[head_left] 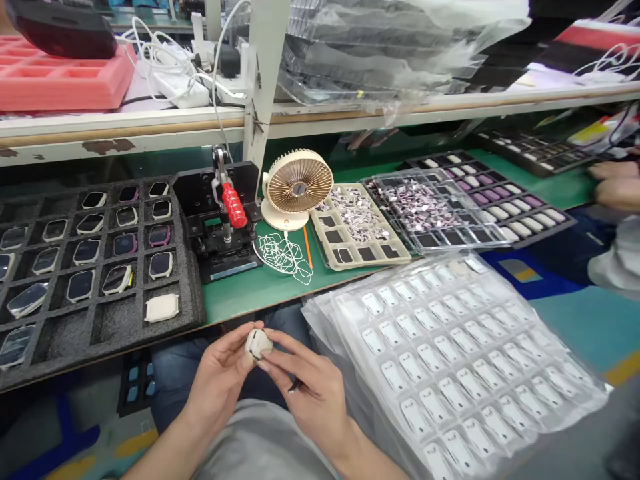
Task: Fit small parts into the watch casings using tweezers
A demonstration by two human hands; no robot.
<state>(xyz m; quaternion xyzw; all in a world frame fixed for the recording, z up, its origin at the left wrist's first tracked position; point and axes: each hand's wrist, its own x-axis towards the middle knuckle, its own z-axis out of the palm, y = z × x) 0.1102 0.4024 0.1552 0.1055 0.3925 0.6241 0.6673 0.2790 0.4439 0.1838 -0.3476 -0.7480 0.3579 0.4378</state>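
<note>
Above my lap, both hands hold a small off-white watch case (259,343), tilted, with a dark slot along its side. My left hand (225,367) pinches it by the left edge between thumb and fingers. From the other side, the fingers of my right hand (315,383) close on its right edge. A small dark thing (294,385) shows at my right hand's lower fingers; I cannot make out what it is. To the left, a black foam tray (115,323) carries several square watches, and a white watch case (161,307) lies in its near right corner.
Behind my hands stand a black press with a red handle (233,205) and a beige fan (299,190) with a tangled white cable (285,257). A beige parts box (360,260) sits right of them. Plastic-wrapped sheets of white pieces (450,360) fill the right. Another person's hand (617,183) is far right.
</note>
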